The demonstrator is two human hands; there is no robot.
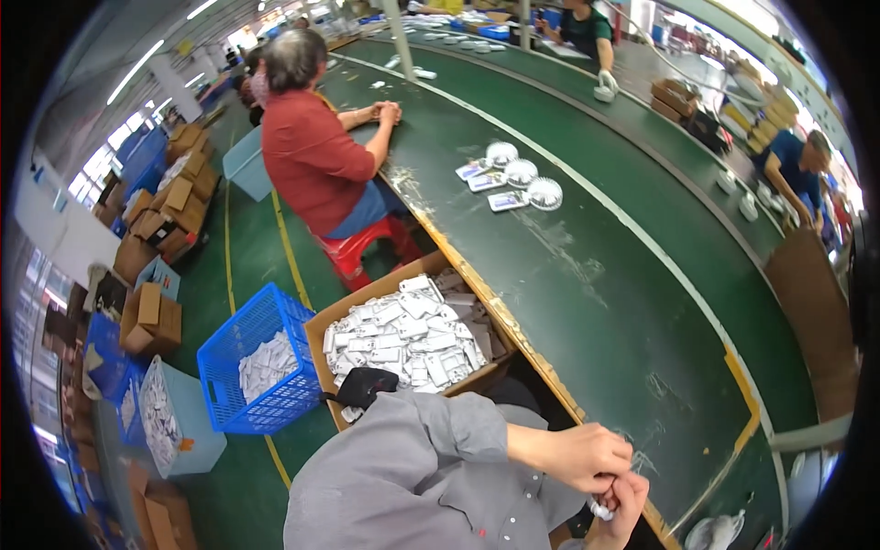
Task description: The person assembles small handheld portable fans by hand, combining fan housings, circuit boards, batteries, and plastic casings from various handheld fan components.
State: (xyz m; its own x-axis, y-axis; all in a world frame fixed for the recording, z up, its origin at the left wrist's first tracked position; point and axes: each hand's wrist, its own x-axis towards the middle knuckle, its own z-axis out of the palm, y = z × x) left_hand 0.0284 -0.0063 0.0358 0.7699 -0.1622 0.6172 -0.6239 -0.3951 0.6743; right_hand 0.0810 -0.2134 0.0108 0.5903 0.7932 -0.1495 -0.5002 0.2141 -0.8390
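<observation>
My left hand (pixel 583 456) is closed, with its fingers meeting those of my right hand (pixel 625 504) over the wooden edge of the dark green worktable (pixel 632 367). My right hand is curled shut too, just below and to the right of the left one. A small white piece (pixel 600 509) shows at the fingers of my right hand. Its kind cannot be made out, and whatever lies between the fingertips is hidden. Farther up the table lie several round clear-and-white items (pixel 521 173), each beside a flat printed card (pixel 486 181).
Left of the table stands a cardboard box (pixel 316 335) full of white flat pieces (pixel 403 330), beside a blue plastic crate (pixel 243 417) and a pale blue bin (pixel 202 449). A person in red (pixel 312 151) sits on a red stool (pixel 348 252). Across the green conveyor belt (pixel 642 183) others work.
</observation>
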